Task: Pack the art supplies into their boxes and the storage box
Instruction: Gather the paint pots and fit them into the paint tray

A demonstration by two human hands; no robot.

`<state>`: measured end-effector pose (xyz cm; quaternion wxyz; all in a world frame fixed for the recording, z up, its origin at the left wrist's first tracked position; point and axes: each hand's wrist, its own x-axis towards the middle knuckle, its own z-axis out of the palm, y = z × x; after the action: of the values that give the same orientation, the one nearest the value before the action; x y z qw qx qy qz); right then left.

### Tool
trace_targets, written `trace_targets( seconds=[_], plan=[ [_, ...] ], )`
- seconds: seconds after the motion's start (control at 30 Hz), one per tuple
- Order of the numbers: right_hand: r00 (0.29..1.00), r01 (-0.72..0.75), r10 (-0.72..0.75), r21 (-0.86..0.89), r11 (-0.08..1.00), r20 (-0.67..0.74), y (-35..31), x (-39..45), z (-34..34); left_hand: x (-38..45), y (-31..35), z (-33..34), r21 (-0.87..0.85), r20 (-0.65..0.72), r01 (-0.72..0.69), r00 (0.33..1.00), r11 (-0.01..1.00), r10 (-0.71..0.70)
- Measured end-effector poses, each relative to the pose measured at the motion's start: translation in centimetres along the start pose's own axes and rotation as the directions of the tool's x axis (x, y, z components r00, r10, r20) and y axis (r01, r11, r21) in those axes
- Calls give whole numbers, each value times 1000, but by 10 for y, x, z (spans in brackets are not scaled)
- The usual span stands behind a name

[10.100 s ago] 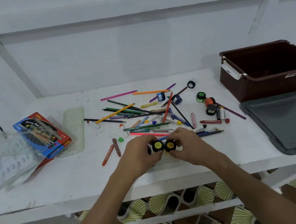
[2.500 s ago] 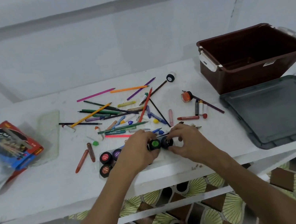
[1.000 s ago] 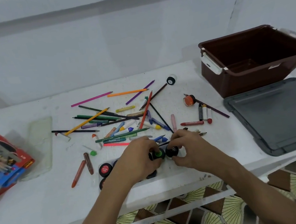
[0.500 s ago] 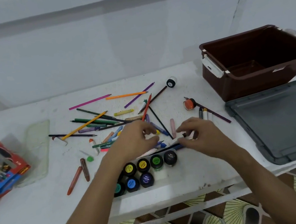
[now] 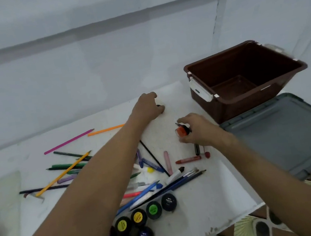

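The left hand (image 5: 147, 107) reaches to the far side of the white surface (image 5: 203, 201), close to the back wall, its fingers curled over a small dark object that is mostly hidden; only a dark sliver shows at the fingertips, so what it is cannot be told. The right hand (image 5: 196, 129) sits nearer and to the right, pinching an orange paint pot (image 5: 181, 131) between thumb and fingers, just left of the grey lid (image 5: 286, 134). Bare white surface lies between the two hands.

The brown storage box (image 5: 243, 78) stands open at the far right, its white latch (image 5: 200, 90) facing left, its near wall touching or just behind the lid's far edge. The lid lies flat and overhangs the surface's right near corner.

A row of black paint pots (image 5: 144, 214) with yellow, green and dark labels stands close to the near edge, with blue, purple and teal ones behind the left forearm, nearer still to that edge. Loose pencils (image 5: 63, 172), crayons (image 5: 188, 160) and brushes (image 5: 182, 179) are scattered across the middle, partly under the left forearm. A pink pencil (image 5: 69, 141) and an orange pencil (image 5: 106, 129) lie toward the far edge at left. A clear plastic piece (image 5: 2, 193) lies at the far left. Right of the pots, the near strip of surface is open up to the lid.
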<state>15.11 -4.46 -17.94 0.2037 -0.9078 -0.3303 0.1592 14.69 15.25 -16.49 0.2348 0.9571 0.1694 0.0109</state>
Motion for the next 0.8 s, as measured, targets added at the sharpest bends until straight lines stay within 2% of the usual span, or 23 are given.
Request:
trace_targets(
  seconds=[0.13, 0.23, 0.4, 0.53, 0.67, 0.8],
  plan=[
    [996, -85, 86, 48, 995, -16, 5, 11, 3, 27, -7, 19, 21, 25, 94, 995, 995, -95],
    [996, -80, 84, 132, 988, -27, 6, 12, 6, 32, -7, 30, -10, 2, 91, 996, 996, -91],
    [997, -22, 34, 170, 985, -69, 0, 6, 11, 12, -4, 29, -84, -14, 78, 997, 993, -79],
    [999, 8, -1, 193, 981, -34, -9, -3, 18, -28, -8, 16, -143, -51, 68, 996, 987, -76],
    [996, 67, -49, 240, 968, -80, -21, -17, 15, -84, -13, -1, -186, -78, 51, 995, 981, -67],
    [987, 154, -127, 363, 919, -95, -39, -48, 12, -157, -20, -16, -320, -118, 131, 977, 938, -177]
  ],
)
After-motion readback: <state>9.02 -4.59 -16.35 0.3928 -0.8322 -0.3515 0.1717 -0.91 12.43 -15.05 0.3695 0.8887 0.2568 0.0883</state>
